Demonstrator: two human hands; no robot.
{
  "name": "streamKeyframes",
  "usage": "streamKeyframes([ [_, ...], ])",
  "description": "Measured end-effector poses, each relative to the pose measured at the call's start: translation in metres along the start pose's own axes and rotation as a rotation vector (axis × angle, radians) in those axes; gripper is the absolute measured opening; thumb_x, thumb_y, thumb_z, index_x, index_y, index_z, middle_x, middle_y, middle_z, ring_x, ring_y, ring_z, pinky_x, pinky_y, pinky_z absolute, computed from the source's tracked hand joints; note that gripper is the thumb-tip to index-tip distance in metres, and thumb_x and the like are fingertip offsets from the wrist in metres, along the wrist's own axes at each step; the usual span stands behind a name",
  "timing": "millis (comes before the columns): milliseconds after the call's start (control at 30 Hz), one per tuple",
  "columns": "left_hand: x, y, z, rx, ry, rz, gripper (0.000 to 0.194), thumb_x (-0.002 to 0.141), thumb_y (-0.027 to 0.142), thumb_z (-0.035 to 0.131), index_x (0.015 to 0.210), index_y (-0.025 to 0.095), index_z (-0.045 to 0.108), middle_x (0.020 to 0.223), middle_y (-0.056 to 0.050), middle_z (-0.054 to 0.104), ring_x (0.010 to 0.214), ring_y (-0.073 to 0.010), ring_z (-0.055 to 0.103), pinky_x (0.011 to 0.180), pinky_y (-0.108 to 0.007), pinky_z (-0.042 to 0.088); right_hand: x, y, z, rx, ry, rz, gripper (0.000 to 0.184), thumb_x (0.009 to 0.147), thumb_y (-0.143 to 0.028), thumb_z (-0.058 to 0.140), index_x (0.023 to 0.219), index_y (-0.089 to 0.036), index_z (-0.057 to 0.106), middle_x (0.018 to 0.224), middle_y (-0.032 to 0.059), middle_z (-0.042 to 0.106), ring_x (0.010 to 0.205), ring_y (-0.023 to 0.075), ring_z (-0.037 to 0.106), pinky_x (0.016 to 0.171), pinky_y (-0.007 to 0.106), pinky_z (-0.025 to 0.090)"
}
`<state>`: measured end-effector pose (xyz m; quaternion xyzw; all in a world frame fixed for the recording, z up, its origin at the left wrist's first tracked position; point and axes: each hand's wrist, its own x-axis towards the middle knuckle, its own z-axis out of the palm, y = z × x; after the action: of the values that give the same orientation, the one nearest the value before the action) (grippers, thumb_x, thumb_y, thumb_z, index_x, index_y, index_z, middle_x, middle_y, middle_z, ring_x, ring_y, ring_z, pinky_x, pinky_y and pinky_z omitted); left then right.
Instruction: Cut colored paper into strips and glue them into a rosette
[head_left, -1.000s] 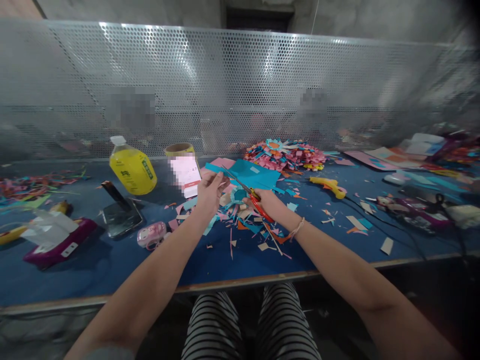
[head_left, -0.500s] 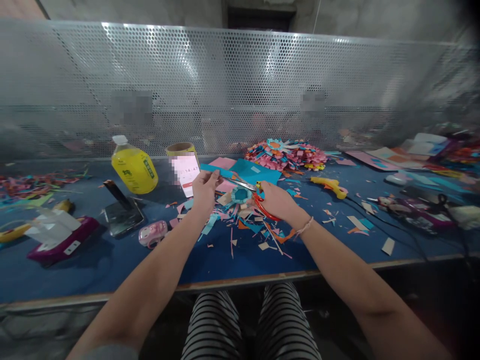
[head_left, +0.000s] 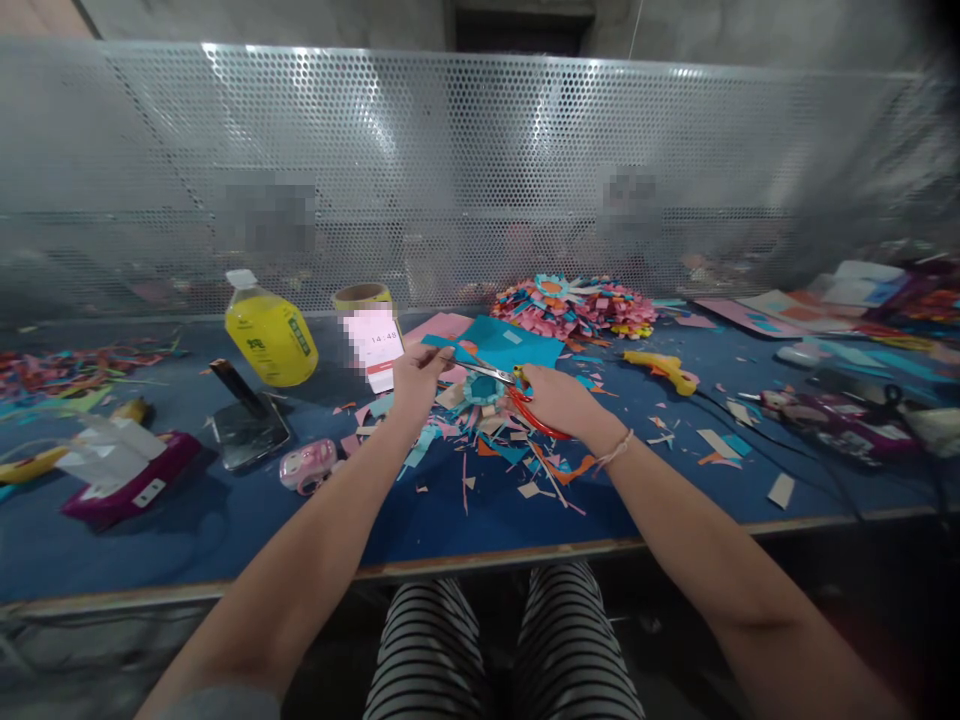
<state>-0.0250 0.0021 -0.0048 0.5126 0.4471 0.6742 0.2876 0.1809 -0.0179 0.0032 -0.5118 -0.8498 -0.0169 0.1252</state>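
My left hand point(head_left: 418, 380) pinches a narrow blue paper strip point(head_left: 439, 345) above the table. From the right, my right hand point(head_left: 561, 400) grips scissors point(head_left: 534, 415) with red handles, fingers wrapped round the loops. The scissor blades point(head_left: 491, 371) point left and lie against the strip close to my left fingertips; whether they are apart is too fine to tell. Just below the blades sits a light-blue paper piece shaped like a flower or ring point(head_left: 482, 390), partly covered by them. Paper scraps point(head_left: 495, 440) in several colours lie under and around both hands.
Behind my hands lie blue paper sheets point(head_left: 536, 343) and a heap of coloured paper pieces point(head_left: 577, 310). A lit phone point(head_left: 382, 350) leans by a tape roll point(head_left: 363, 294). Left stand a yellow bottle point(head_left: 271, 335) and tissue pack point(head_left: 142, 490); right lies a yellow glue gun point(head_left: 660, 370).
My left hand has shifted slightly right, bringing the blue strip along the blades. My right hand stays nearly in place with the scissors.
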Motion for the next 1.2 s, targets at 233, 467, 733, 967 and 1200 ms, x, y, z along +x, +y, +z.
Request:
streamKeyframes([
  [233,-0.0019,0.0018,0.0015,0.010,-0.002,-0.011,0.016,0.062,0.031,0.070,0.063,0.016,0.065,0.058,0.001,0.062,0.058,-0.0120,0.060,0.063,-0.027,0.050,0.0003,-0.0017,-0.0046,-0.018,-0.052,0.023,0.044,0.088,-0.054,0.035,0.100,-0.015,0.051,0.101,0.0137,0.064,0.088,0.0228,0.061,0.066,0.026,0.039],
  [467,-0.0028,0.0035,0.0020,0.035,-0.014,0.010,0.016,0.063,0.032,0.069,0.061,0.017,0.065,0.057,0.001,0.062,0.059,-0.0128,0.060,0.062,-0.027,0.050,-0.0002,-0.0025,-0.0061,-0.022,-0.072,0.023,0.046,0.088,-0.056,0.034,0.098,-0.015,0.052,0.097,0.0134,0.064,0.085,0.0226,0.060,0.064,0.026,0.038],
  [733,-0.0023,0.0054,0.0013,0.045,-0.033,0.001,0.015,0.063,0.032,0.069,0.062,0.017,0.066,0.059,0.000,0.062,0.060,-0.0130,0.060,0.064,-0.028,0.051,0.0007,-0.0006,-0.0072,-0.008,-0.088,0.023,0.049,0.087,-0.059,0.032,0.093,-0.015,0.052,0.093,0.0130,0.064,0.082,0.0219,0.060,0.062,0.026,0.035],
  [967,-0.0021,0.0058,0.0000,0.101,-0.025,0.006,0.014,0.065,0.030,0.067,0.061,0.017,0.066,0.057,0.000,0.062,0.059,-0.0129,0.060,0.063,-0.027,0.050,0.0011,0.0003,-0.0075,-0.014,-0.082,0.032,0.048,0.087,-0.059,0.032,0.091,-0.015,0.052,0.093,0.0124,0.064,0.083,0.0219,0.060,0.061,0.026,0.035],
  [1200,-0.0027,0.0054,0.0014,0.078,-0.033,-0.002,0.013,0.064,0.030,0.068,0.063,0.017,0.067,0.057,0.000,0.062,0.059,-0.0129,0.059,0.063,-0.027,0.050,0.0010,0.0016,-0.0056,-0.016,-0.081,0.007,0.043,0.088,-0.055,0.032,0.091,-0.016,0.052,0.090,0.0112,0.064,0.081,0.0214,0.060,0.060,0.026,0.034],
])
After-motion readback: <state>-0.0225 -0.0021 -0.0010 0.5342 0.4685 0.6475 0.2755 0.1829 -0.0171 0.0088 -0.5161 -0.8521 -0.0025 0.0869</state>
